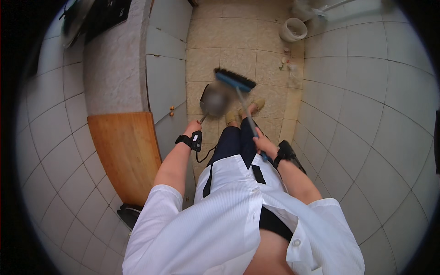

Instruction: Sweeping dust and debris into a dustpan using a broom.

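My left hand (192,128) grips the thin handle of what looks like a dustpan (204,96). A dark edge of the pan shows, but the rest is blurred, so its contents cannot be made out. In my right hand (266,143) is the grey pole of a broom (235,81). Its blue head with black bristles lies at a slant on the tiled floor, beyond the pan and in front of my feet. The broom head appears close to the pan; whether they touch is unclear.
Small scraps (284,63) lie on the floor (237,34) by the right wall, near a white bucket (293,29). Cabinet doors (166,79) line the left side beneath a counter (113,75) and a wooden board (125,147). A tiled wall (354,103) bounds the right.
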